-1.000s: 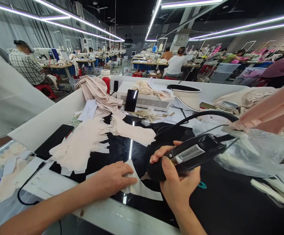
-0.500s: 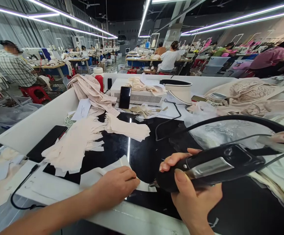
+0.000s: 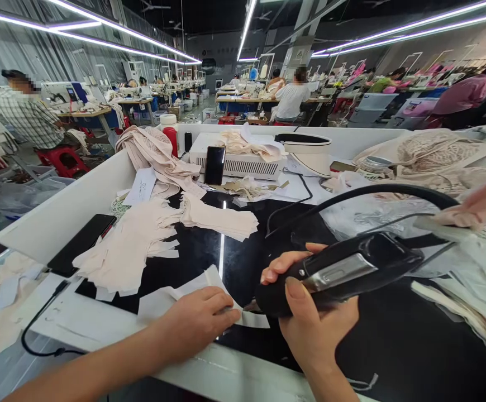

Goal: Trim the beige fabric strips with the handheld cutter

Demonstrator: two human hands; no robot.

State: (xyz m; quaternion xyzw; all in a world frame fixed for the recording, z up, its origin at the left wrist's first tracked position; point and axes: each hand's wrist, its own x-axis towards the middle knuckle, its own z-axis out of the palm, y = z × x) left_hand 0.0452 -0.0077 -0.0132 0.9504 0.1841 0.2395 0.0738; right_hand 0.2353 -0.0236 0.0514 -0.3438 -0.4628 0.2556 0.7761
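Observation:
My right hand (image 3: 310, 312) is wrapped around a black corded hand tool (image 3: 330, 273) with a silver lever, the thumb lying by the lever. Its metal tip points left, close above a strip of pale fabric (image 3: 255, 319). My left hand (image 3: 199, 318) is closed on that fabric just left of the tip, its fingertips pressed down on the black work surface (image 3: 243, 268). More of the same fabric spreads out behind and left of this hand. What lies right under the left fingertips is hidden.
Stacked cream fabric pieces (image 3: 121, 245) lie left, with a dark phone-like device (image 3: 81, 245) beside them. An upright phone (image 3: 214, 166) leans against a white vented box (image 3: 243, 162). Another person's hand (image 3: 484, 204) is near the tool's cable (image 3: 377, 190) at right, by plastic bags.
My right hand and the tool have moved slightly left, the tip nearer my left fingers. The other person's hand at right has shifted left too. My left hand stays on the fabric.

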